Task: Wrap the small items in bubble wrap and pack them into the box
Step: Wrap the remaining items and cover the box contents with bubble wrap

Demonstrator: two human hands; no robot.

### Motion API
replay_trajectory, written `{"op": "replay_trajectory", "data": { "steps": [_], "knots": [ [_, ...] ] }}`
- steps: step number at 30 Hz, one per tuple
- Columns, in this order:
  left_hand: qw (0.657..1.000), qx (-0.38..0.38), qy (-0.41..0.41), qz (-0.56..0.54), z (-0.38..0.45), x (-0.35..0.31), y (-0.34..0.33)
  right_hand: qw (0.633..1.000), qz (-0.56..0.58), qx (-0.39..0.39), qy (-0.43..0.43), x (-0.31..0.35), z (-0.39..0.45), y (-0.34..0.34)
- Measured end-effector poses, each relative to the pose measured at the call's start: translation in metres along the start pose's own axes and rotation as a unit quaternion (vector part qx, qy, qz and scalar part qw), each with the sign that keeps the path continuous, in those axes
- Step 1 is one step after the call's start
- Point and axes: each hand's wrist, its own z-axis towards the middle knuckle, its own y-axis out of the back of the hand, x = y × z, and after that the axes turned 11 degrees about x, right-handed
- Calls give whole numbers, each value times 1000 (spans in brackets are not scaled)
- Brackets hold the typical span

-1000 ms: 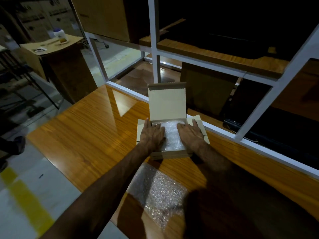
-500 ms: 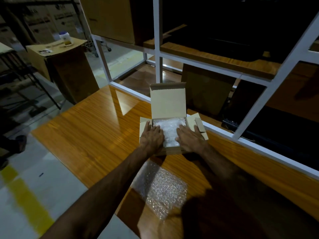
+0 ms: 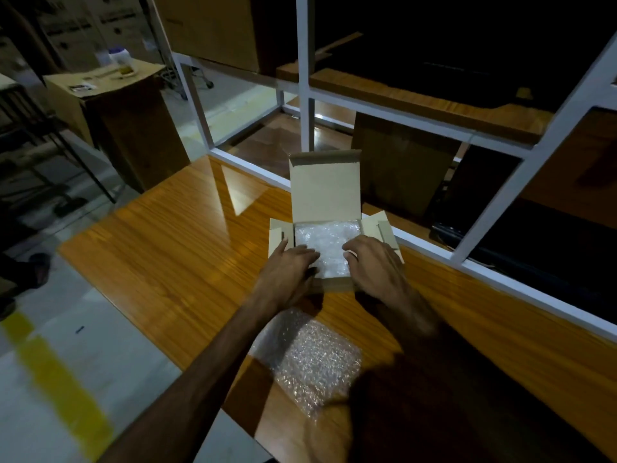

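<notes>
Your left hand [image 3: 289,266] and your right hand [image 3: 374,264] both reach into the small cardboard box [image 3: 325,195]. The box sits near the far edge of the wooden tabletop [image 3: 173,255], right up by the white metal frame [image 3: 305,95]. Its lid stands up at the back and its side flaps lie out flat, so you have room to get in.

Inside the box is a bubble-wrapped bundle [image 3: 325,243]. It fills the box from side to side. Your left hand lies mostly flat, fingers fairly straight, on the left side of the bundle. Your right hand has its fingers bent down onto the right side. I think you are pushing the bundle down so it sits snug and the lid can close. I cannot tell if the right fingers pinch the wrap or only press on it.

A loose sheet of bubble wrap [image 3: 310,359] lies near the front edge of the tabletop, between your arms. It may be for the next item.

You cannot see what is inside the bundle. The room is dim, and a dark shadow covers the front right part of the tabletop and part of the loose sheet.
</notes>
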Motion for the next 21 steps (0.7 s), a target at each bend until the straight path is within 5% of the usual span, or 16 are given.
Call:
{"op": "replay_trajectory", "data": {
  "steps": [5, 12, 21],
  "knots": [
    [970, -159, 23, -182, -96, -26, -44, 996, 81, 10, -42, 25, -73, -30],
    [976, -115, 110, -146, -168, -14, -114, 979, 97, 148, -99, 28, -129, -93],
    [951, -119, 230, -170, -144, 18, -102, 976, 56, 181, -109, 37, -124, -83]
  ]
}}
